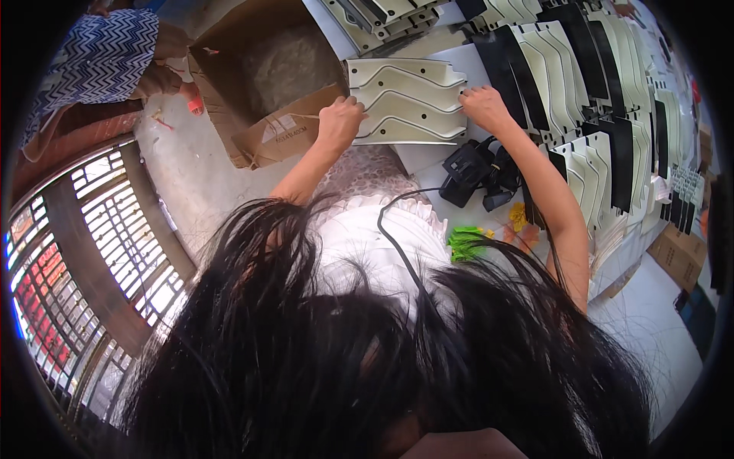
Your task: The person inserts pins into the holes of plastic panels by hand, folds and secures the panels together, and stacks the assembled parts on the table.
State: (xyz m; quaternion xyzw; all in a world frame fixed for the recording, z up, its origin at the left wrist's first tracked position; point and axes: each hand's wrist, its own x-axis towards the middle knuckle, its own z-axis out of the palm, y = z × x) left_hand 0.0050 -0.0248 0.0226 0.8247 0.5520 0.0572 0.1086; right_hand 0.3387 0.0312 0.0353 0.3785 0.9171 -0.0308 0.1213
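Between my two hands is a cream moulded plastic panel (409, 103) with wavy dark-edged ridges and small dark holes. My left hand (340, 122) is closed on its left edge, close to an open cardboard box (267, 141). Gripping the upper right corner is my right hand (484, 109), its fingers bent over the edge. The panel lies roughly level; whether it rests on the table under it cannot be made out. Stacks of similar cream panels with black strips (547, 73) stand just to the right of my right hand.
Below my right forearm lie a black device with a cable (474, 172), a bright green item (466, 243) and a yellow flower-like piece (518, 216). More panels (382, 19) are piled at the far side. Another person's patterned sleeve (103, 57) shows at upper left, beyond a barred window (126, 229).
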